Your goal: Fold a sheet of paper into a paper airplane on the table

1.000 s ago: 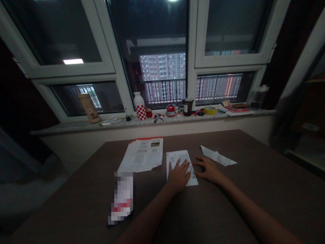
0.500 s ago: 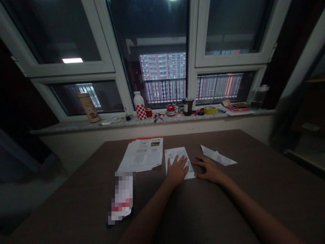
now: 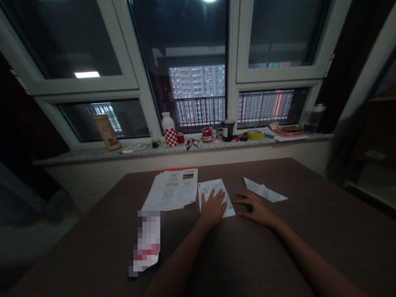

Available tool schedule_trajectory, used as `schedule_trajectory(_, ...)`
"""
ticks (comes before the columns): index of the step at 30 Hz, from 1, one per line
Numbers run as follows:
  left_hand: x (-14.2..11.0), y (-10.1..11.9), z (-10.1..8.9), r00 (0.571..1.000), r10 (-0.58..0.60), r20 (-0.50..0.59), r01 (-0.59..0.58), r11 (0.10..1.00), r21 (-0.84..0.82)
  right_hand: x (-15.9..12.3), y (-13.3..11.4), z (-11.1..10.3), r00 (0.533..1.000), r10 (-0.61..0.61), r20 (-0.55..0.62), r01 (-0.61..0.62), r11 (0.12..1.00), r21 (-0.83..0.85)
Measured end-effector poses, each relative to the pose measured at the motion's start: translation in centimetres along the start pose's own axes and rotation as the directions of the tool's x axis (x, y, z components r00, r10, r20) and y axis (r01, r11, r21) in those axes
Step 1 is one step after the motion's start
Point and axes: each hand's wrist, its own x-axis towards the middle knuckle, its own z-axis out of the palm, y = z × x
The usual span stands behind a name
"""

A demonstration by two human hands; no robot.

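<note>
- I have a big, dark brown table [image 3: 93, 247] in front of me.
- On my left I see a messy pile of papers [image 3: 173, 192] with words, small pictures and a bit of red at the top.
- Nearer me is a blurry thing [image 3: 148, 239], all pale squares with some pink and a dark edge.
- Right beside the pile lies a small printed sheet [image 3: 213, 184].
- Over to my right lies a long, pointy folded paper [image 3: 265, 190].
</note>
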Motion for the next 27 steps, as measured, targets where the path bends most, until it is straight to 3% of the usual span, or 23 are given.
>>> schedule_trajectory(7,-0.6,0.0,0.1,0.999,0.049,0.004,-0.049,0.999,-0.007,0.2,-0.2,0.3,0.998,-0.068,-0.010,0.069,0.995,0.077)
schedule_trajectory(12,-1.2,0.2,-0.1,0.997,0.073,0.013,-0.073,0.997,-0.017,0.3,-0.5,0.3,0.999,-0.049,-0.006,0.049,0.997,0.060)
schedule_trajectory(23,-2.7,1.4,-0.9,0.992,0.080,0.098,-0.073,0.994,-0.077,1.1,0.0,1.3,0.993,-0.014,-0.114,0.014,1.000,-0.001)
schedule_trajectory(27,-2.2,1.5,-1.8,0.996,0.070,0.050,-0.064,0.991,-0.120,1.0,0.2,1.5,0.992,-0.020,-0.121,0.022,1.000,0.021)
